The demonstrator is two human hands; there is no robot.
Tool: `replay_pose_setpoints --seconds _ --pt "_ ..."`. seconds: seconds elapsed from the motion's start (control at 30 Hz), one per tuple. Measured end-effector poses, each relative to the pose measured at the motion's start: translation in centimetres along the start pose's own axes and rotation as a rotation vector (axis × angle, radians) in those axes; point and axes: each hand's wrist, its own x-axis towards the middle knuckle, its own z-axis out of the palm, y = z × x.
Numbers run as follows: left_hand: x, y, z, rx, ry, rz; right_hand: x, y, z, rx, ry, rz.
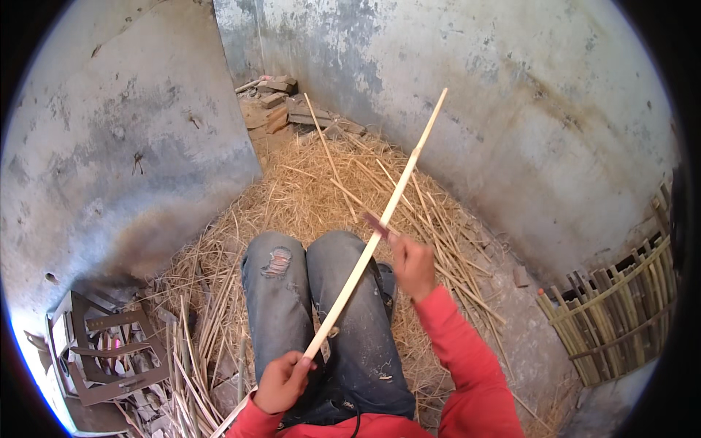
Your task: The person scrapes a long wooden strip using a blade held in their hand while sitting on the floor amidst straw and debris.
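Observation:
A long pale bamboo strip (355, 274) slants across my lap, its far end up by the wall at the right. My left hand (281, 383) is closed round its lower part above my thighs, and a piece of it shows again below the wrist. In my right hand (414, 266) is a knife (376, 225) with a dark reddish-brown blade, which lies across the strip just beyond my knees. The fingers are wrapped round the handle, which is mostly hidden. Whether the edge bites into the strip cannot be told.
Shavings (292, 193) cover the floor, with loose strips (445, 252) to the right and more at the left. A broken dark frame (120, 350) stands at the left, a slatted bamboo fence (621, 314) at the right. Bricks (276, 98) lie at the back between walls.

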Motion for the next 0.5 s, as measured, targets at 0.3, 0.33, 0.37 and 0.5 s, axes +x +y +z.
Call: replay_pose_setpoints --seconds 0.3,0.33,0.37,0.5 --pt "-5.0 -2.5 -6.4 -0.202 -0.104 -0.226 8.7 3.5 -1.2 -0.125 0.274 0.056" --pt "-4.8 -2.6 -6.5 -0.228 -0.113 -0.233 8.4 3.5 -0.9 -0.105 0.296 0.047" --pt "-4.9 -2.6 -6.6 -0.228 -0.111 -0.230 8.1 3.5 -0.8 -0.086 0.320 0.039" --pt "-4.6 -1.8 -5.9 -0.234 -0.137 -0.256 6.5 4.5 -1.3 -0.046 0.282 0.041"
